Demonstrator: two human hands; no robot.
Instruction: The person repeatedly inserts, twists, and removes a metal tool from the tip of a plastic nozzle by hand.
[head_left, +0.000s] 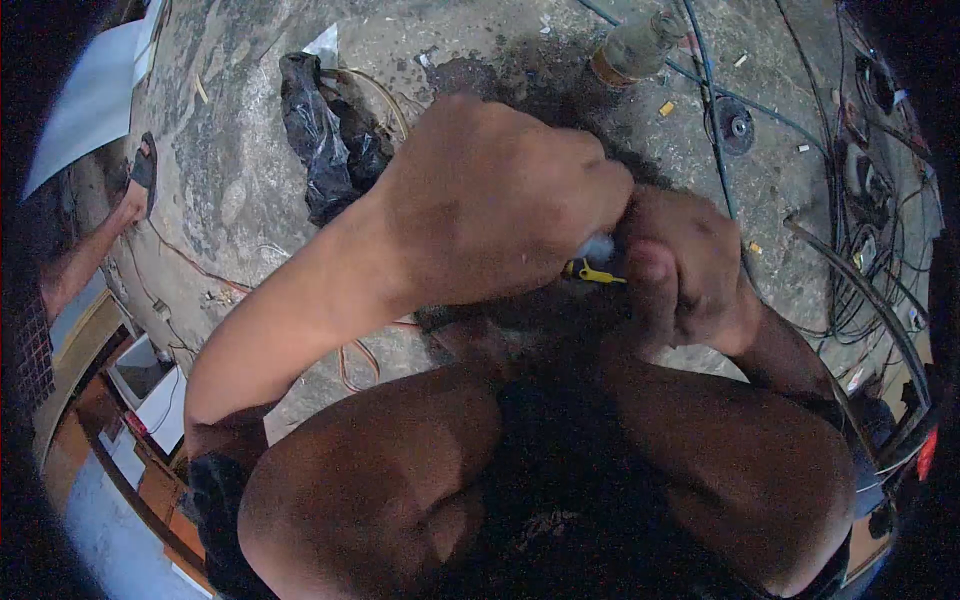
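My left hand [500, 200] is closed, its back to the camera, above my knees. Against its fingers on the right is my right hand [690, 265], also closed, with the thumb bent inward. A small yellow piece with a dark end [595, 273] shows between the two hands, its tip near my right thumb. Just above it is a whitish, blurred patch. What either hand grips is hidden by the fingers.
A black plastic bag [320, 140] lies on the concrete floor [230, 130]. Beyond my hands stands a glass bottle [636, 48]. A dark disc [735, 125], hoses and coiled cables [865, 260] lie right. Another person's foot [142, 175] is at left.
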